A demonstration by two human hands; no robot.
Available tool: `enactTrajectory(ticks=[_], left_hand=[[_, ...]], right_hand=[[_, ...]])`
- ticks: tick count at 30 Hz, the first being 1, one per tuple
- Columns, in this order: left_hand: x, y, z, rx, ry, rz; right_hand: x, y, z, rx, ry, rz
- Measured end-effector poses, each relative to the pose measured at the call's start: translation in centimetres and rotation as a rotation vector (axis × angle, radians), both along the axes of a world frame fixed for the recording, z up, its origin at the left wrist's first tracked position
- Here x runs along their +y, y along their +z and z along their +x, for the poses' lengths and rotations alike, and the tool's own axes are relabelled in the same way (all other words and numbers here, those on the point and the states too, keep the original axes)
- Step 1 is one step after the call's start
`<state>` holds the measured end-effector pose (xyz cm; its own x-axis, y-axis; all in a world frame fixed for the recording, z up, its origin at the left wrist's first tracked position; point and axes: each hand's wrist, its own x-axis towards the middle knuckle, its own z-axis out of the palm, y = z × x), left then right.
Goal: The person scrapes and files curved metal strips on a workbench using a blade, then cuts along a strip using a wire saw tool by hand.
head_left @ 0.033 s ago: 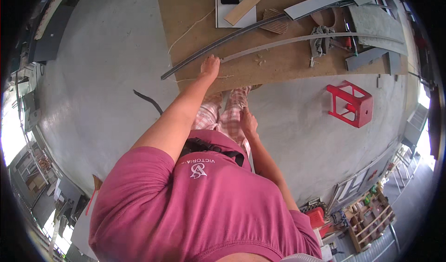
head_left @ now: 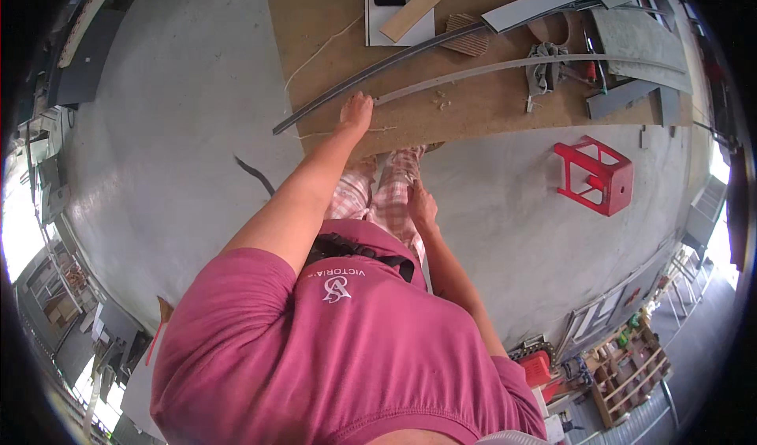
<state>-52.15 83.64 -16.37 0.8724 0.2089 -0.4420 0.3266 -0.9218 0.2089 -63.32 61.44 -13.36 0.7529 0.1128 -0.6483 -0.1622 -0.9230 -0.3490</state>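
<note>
My left hand point(head_left: 357, 112) is at the near edge of a brown board, its fingers closed at the near end of a long light grey strip point(head_left: 473, 72). The strip bows away to the right across the board. Just beyond the hand lies a dark grey strip point(head_left: 378, 65), roughly alongside it. My right hand point(head_left: 423, 207) is low beside my right thigh with its fingers curled; whatever they hold is hidden. A black curved strip end point(head_left: 254, 173) sticks out left of my left forearm, which hides the rest.
The brown board point(head_left: 489, 117) carries a cloth point(head_left: 544, 74), white panels, a curved wooden piece point(head_left: 418, 7) and grey offcuts point(head_left: 631, 98). A red stool point(head_left: 598, 175) lies on its side on the floor to the right. Wooden racks point(head_left: 631, 378) stand at lower right.
The tip of the black strip left of my forearm has shifted slightly right and down. Both hands stay in nearly the same place.
</note>
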Motion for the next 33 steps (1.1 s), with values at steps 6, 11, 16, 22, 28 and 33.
enactTrajectory(ticks=[6, 11, 16, 22, 28, 33], left_hand=[[0.1, -0.6, -0.2, -0.023, -0.046, 0.038], [0.5, -1.2, -0.3, 0.031, -0.072, 0.033], [0.5, -0.6, -0.1, 0.052, -0.049, 0.025], [0.5, -0.1, 0.1, 0.029, -0.025, 0.020], [0.8, -0.2, -0.1, 0.029, -0.053, 0.023], [0.8, -0.1, 0.1, 0.059, -0.056, 0.010]], right_hand=[[-0.1, 0.2, 0.2, -0.071, 0.023, 0.011], [0.1, -0.4, 0.2, 0.071, 0.014, -0.040], [0.3, -0.4, 0.0, -0.046, 0.036, 0.018], [0.3, -0.3, 0.0, 0.006, 0.019, -0.029], [0.5, -0.8, 0.2, -0.032, 0.012, 0.016], [0.4, -1.0, -0.3, 0.183, 0.021, -0.077]])
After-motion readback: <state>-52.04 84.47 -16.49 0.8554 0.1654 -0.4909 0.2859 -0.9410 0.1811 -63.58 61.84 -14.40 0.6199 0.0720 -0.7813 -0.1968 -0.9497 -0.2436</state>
